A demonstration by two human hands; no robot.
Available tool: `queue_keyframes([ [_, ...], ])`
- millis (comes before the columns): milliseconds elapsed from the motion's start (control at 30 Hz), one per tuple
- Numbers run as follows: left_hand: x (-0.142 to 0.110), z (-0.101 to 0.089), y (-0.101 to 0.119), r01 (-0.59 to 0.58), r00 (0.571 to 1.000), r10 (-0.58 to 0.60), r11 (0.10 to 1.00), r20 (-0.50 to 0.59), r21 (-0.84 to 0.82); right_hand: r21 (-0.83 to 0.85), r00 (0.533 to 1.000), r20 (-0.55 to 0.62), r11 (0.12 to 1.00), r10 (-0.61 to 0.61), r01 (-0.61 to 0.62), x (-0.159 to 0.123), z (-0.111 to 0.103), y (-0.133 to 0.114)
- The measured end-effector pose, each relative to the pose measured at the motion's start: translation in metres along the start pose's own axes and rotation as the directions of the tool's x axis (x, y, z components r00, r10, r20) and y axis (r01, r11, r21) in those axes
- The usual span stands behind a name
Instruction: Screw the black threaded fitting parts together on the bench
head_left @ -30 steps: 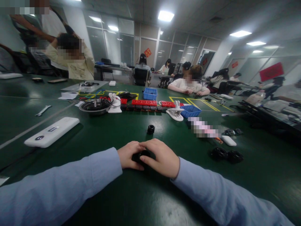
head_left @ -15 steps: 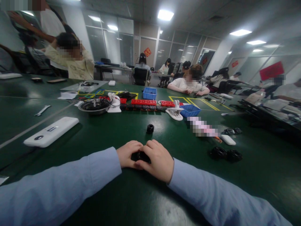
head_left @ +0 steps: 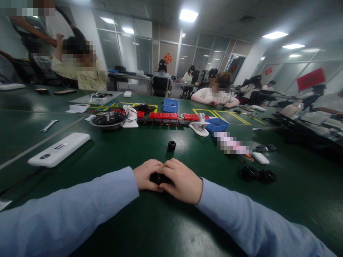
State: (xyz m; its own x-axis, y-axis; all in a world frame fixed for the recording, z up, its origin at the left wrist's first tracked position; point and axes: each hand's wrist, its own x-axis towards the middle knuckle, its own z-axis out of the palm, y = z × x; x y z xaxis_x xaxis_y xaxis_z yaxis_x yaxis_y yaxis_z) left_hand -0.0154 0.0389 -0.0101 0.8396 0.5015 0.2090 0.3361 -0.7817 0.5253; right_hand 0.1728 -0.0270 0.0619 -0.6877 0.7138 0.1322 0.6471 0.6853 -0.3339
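Note:
My left hand [head_left: 148,175] and my right hand [head_left: 182,181] meet over the green table, both curled around a black round part [head_left: 163,178]. Most of that part is hidden by my fingers, so its exact kind cannot be made out. My left fingers close on its left side, while my right fingers arch across the top and right. Just beyond my hands, a small black ring-like part [head_left: 171,145] stands on the table. Off to the right lie two larger black ring-shaped parts [head_left: 258,174], side by side.
On the left is a white power bank-like device [head_left: 60,150] with a wrench [head_left: 49,125] behind it. Farther back stand a metal bowl [head_left: 108,123], red blocks [head_left: 164,115], white clips [head_left: 199,125] and a blue bin [head_left: 217,125]. Other people sit across the table.
My right hand has shifted slightly right and turned a little over the black round part. My left hand stays nearly still. Across the table, a person's raised arm has moved.

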Motion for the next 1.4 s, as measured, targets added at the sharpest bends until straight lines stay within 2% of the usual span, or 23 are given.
queue_keyframes([
  [500, 0.000, -0.004, 0.003, 0.018, 1.000, -0.018, 1.000, 0.019, 0.001, 0.051, 0.990, 0.044, 0.990, -0.136, 0.134, 0.000, -0.008, 0.006],
  [767, -0.001, 0.000, -0.002, 0.010, 1.000, -0.010, 1.000, -0.012, -0.011, 0.068, 0.979, 0.066, 0.980, -0.191, 0.187, 0.000, -0.010, 0.008],
  [1200, 0.001, -0.002, 0.002, 0.042, 0.999, -0.042, 0.999, -0.002, -0.023, 0.094, 0.967, 0.097, 0.970, -0.234, 0.225, -0.001, -0.013, 0.008],
  [1400, 0.002, -0.003, 0.004, 0.016, 1.000, -0.016, 1.000, 0.004, 0.021, 0.118, 0.964, 0.110, 0.967, -0.241, 0.228, -0.002, -0.013, 0.011],
])
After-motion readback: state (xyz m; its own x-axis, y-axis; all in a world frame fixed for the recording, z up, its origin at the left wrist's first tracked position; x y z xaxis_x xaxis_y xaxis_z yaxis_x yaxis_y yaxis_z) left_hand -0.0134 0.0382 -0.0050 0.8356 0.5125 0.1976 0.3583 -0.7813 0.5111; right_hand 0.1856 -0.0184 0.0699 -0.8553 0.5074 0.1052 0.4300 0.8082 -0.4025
